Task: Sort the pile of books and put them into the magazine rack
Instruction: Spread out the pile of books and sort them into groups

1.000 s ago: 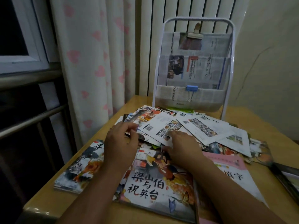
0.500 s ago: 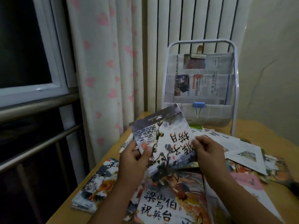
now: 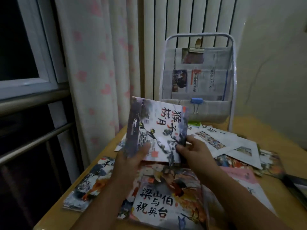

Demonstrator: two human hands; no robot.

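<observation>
Both hands hold a thin picture book (image 3: 156, 128) with an ink-painting cover upright above the table. My left hand (image 3: 131, 161) grips its lower left edge, and my right hand (image 3: 191, 151) pinches its lower right corner. Beneath them a pile of books (image 3: 167, 198) lies spread over the wooden table (image 3: 259, 128). More books with white back covers (image 3: 221, 141) are scattered to the right. The white magazine rack (image 3: 232, 77), its pockets lined with newspaper, stands at the table's far edge behind the held book.
A heart-patterned curtain (image 3: 98, 67) hangs at the left, beside a window (image 3: 25, 47) and metal rails (image 3: 33, 143). A radiator (image 3: 182, 17) stands behind the rack. A dark flat object (image 3: 297, 186) lies at the table's right edge. Another book (image 3: 89, 183) lies near the left edge.
My hands lifted one picture book off the pile and turned it upright, cover facing me. The view rose and shifted toward the rack.
</observation>
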